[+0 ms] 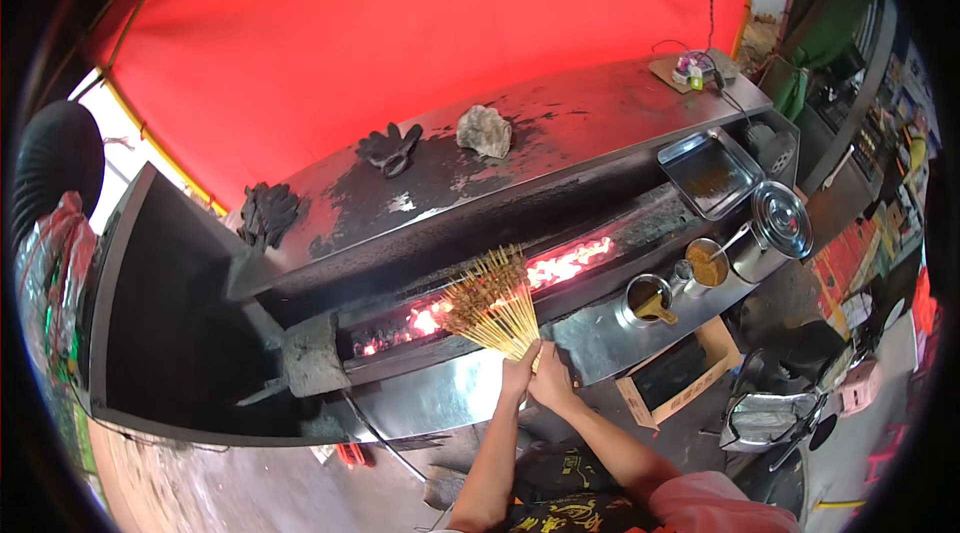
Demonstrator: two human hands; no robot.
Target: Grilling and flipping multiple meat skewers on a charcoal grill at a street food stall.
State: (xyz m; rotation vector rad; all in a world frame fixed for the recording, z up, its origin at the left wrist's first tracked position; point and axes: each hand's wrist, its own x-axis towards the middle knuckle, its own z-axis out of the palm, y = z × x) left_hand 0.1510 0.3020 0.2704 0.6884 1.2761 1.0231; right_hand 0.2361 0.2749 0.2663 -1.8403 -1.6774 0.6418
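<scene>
black clothing with yellow printing (pixel 560 493) sits closest, at the lower edge, with a pink sleeve (pixel 715 501) to its right. two bare forearms (pixel 494 473) reach up from there and meet at a bundle of skewers (pixel 492 305). the left hand (pixel 516 374) and right hand (pixel 551 379) are side by side, touching, both closed around the bare lower ends of the sticks. the bundle spreads like a fan, its browned, loaded ends pointing up and to the left above a long grill trough; whether they touch anything below cannot be told. bright glowing coals (pixel 568 264) show on both sides of the fan.

along the near ledge (pixel 470 383), right of the skewers, stand a steel cup (pixel 632 313) with a yellowish brush (pixel 655 309) in it, a small jar (pixel 683 271) and a steel bowl (pixel 708 264) of orange-brown contents with a spoon. a round lid (pixel 781 220) leans just beyond, near a rectangular tray (pixel 709 174).

on the steel tabletop (pixel 600 98) behind the trough lie a pale rock (pixel 484 132) and a dark glove (pixel 388 150); a crumpled black glove (pixel 268 214) lies farther left. red sheeting (pixel 450 18) hangs behind, and an open box (pixel 716 345) sits below the ledge.
</scene>
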